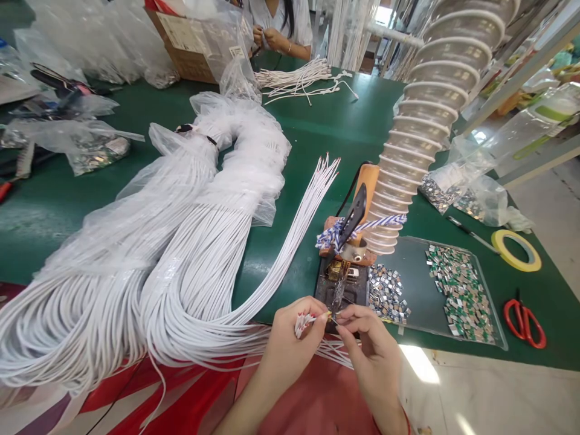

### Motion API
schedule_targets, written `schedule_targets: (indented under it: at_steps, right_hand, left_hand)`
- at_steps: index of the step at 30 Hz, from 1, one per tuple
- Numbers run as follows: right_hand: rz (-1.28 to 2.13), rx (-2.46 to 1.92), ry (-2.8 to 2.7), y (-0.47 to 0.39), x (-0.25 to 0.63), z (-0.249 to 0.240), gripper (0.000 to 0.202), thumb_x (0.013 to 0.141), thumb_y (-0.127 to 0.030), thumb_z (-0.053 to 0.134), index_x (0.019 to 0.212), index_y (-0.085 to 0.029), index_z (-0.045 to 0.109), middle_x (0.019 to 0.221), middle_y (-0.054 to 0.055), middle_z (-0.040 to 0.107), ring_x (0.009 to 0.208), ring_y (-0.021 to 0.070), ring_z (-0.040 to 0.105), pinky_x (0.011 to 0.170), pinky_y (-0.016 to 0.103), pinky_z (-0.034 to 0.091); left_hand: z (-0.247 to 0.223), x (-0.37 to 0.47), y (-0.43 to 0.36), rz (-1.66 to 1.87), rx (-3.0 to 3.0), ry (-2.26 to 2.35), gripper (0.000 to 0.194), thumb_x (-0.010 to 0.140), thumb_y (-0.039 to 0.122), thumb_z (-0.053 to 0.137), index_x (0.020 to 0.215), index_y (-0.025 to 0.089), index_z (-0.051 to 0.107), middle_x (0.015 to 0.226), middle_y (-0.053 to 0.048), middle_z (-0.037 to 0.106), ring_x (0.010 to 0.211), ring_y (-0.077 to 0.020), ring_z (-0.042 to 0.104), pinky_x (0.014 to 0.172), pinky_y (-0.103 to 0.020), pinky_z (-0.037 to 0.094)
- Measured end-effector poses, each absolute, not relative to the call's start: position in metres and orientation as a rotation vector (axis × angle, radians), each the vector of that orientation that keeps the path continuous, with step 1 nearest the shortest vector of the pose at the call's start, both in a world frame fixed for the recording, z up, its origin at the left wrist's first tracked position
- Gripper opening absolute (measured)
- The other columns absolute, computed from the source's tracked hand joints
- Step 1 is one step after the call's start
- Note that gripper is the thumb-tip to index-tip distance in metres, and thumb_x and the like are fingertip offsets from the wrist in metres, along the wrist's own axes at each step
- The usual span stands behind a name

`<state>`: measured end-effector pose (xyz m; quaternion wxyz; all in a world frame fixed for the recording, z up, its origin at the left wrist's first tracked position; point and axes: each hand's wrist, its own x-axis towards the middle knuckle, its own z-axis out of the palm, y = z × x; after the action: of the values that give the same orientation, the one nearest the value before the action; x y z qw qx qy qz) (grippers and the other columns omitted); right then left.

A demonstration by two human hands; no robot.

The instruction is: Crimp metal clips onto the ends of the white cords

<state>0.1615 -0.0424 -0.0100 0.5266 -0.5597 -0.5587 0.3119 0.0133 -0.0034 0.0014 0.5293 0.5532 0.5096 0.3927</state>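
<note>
My left hand (294, 338) is closed around several white cables, their red-tipped ends (304, 323) sticking out between thumb and fingers. My right hand (369, 350) pinches beside it, fingertips almost meeting the left ones; what it grips is too small to make out. Both hands are at the front of a small dark soldering stand (342, 290), which has a darkened metal tip (339, 296) pointing down toward my fingers. Small metal connectors (388, 293) lie in a heap just right of the stand. Large bundles of white cable (190, 272), partly wrapped in plastic, lie to the left.
A clear ribbed hose (435, 90) rises behind the stand, tied with blue-white cord. On the right are a tray (414, 260) of small green-and-metal boards (462, 296), red-handled scissors (524, 323) and yellow tape (516, 249). Another person's hands (272, 39) are across the table.
</note>
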Motion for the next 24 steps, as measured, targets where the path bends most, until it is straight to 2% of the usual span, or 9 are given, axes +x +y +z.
schedule_targets:
  at_steps: [24]
  right_hand:
    - [0.763,-1.299,-1.339,-0.0368,0.158,-0.008,0.016,0.086,-0.009,0.066,0.079,-0.023,0.066,0.088,0.005,0.068,0.082,0.0181,0.067,0.071,0.028,0.057]
  left_hand:
    - [0.0055,0.0118,-0.0011,0.93,1.181,1.208,0.019,0.084,0.017,0.058,0.065,0.016,0.062,0.075,-0.005,0.069,0.07,-0.017,0.064,0.064,-0.024,0.048]
